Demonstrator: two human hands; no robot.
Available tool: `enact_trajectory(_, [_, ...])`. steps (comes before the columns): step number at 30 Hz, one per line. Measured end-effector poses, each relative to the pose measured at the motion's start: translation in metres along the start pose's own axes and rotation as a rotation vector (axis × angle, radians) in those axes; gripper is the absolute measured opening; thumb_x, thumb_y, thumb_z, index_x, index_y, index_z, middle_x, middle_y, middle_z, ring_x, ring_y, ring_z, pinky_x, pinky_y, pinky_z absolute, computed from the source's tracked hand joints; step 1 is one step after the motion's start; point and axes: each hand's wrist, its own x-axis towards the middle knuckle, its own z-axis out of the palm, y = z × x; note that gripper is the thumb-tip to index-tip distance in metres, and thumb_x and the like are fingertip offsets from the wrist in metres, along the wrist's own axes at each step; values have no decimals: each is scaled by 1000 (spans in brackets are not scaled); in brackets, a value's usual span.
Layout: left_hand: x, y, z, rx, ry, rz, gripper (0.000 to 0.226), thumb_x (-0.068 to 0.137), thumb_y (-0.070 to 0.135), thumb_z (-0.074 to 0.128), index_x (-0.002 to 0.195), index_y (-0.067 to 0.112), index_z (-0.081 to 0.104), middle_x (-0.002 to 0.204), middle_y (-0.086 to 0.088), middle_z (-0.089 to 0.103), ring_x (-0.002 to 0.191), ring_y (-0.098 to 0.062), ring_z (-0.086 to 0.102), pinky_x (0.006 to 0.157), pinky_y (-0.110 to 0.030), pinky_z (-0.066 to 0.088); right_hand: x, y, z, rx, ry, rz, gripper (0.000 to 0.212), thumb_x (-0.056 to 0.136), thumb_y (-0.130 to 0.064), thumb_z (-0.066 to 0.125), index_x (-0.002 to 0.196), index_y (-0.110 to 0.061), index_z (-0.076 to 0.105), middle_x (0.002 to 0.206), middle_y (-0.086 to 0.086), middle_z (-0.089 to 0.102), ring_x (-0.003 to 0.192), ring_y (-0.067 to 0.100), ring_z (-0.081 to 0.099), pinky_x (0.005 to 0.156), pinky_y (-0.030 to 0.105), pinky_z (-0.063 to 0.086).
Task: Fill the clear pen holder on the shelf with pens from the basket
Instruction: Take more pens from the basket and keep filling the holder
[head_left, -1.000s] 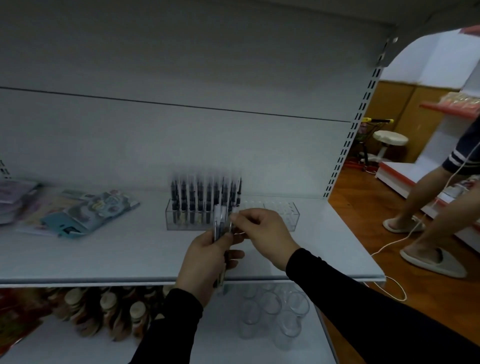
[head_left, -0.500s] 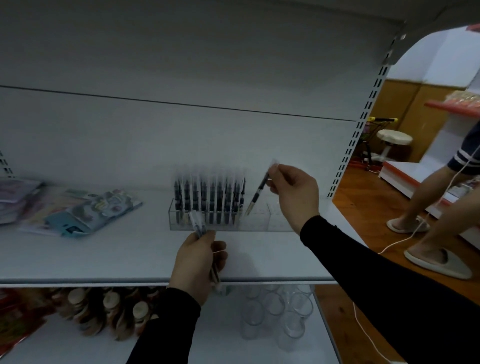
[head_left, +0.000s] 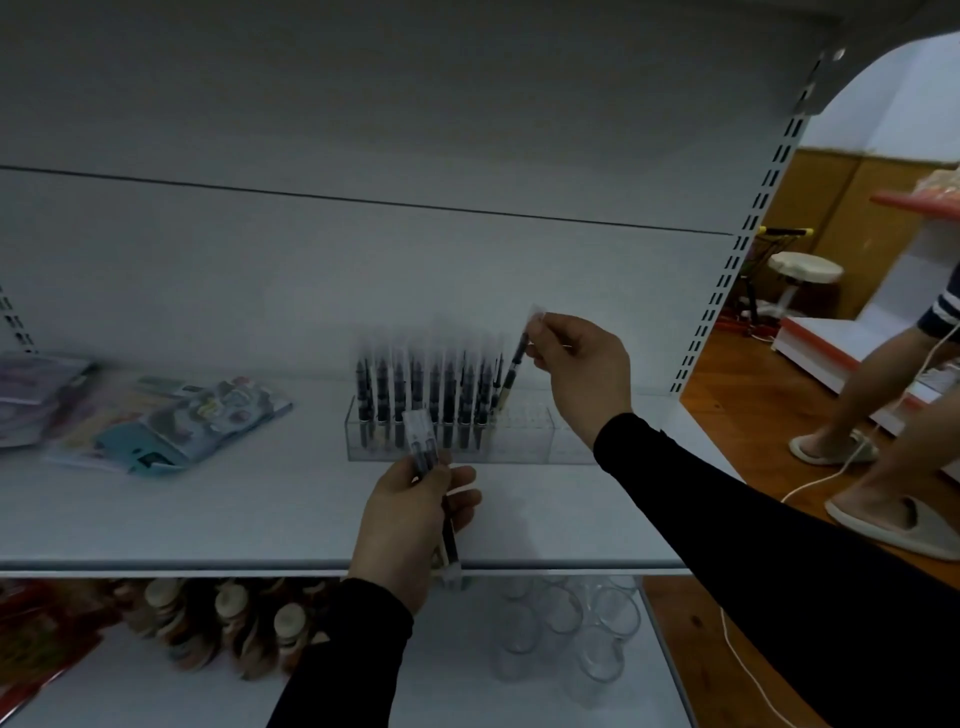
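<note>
One pen (head_left: 511, 375) pinched by right hand (head_left: 584, 371), tip at holder (head_left: 524, 434).

You face a white shelving unit (head_left: 363, 291) whose back panel is crossed by one thin dark seam. Right of it runs a slotted upright (head_left: 748, 249). Beyond that upright lies a wooden floor (head_left: 737, 431) under ochre wall panelling (head_left: 841, 208). A white stool (head_left: 804, 270) stands against that panelling. Further right of the upright, a second white unit (head_left: 841, 353) has a red-edged base. The light is dim and even.
</note>
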Motion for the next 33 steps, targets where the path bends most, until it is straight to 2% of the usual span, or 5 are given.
enact_trajectory(5, [1, 0, 0, 9, -9, 36, 14, 97, 10, 50, 92, 12, 63, 93, -13, 70, 78, -23, 68, 69, -28, 56, -3, 7, 6, -171, -95, -27, 15, 93, -29, 64, 95, -18, 73, 81, -4, 72, 82, 15, 70, 87, 37, 57])
enact_trajectory(17, [2, 0, 2, -30, -55, 33, 13, 94, 8, 54, 91, 13, 65, 92, -8, 72, 78, -21, 69, 69, -26, 58, -14, 14, 5, -296, -163, 11, 25, 94, -30, 62, 103, -10, 73, 93, 3, 72, 85, 14, 65, 83, 23, 51])
enact_trajectory(23, [-1, -1, 4, -19, -79, 15, 10, 93, 8, 57, 93, 12, 66, 92, -7, 74, 77, -21, 70, 70, -26, 58, -34, 17, -6, -190, -164, 157, 25, 91, -40, 64, 89, -17, 73, 83, -4, 74, 71, 5, 69, 70, 20, 55])
enact_trajectory(29, [-8, -1, 11, -6, -151, -24, 11, 88, 7, 62, 95, 7, 71, 86, -8, 76, 67, -17, 69, 63, -23, 57, -63, 7, -7, -30, -406, 250, 24, 91, -34, 66, 88, -11, 74, 87, 10, 75, 78, 18, 69, 78, 33, 59])
enact_trajectory(33, [-12, 0, 14, -22, -200, -65, 12, 88, 5, 62, 95, 6, 72, 90, -12, 75, 65, -17, 68, 63, -23, 57, -71, 1, -9, 83, -471, 295, 11, 90, -21, 68, 83, -15, 73, 78, 3, 73, 73, 13, 67, 81, 33, 59])
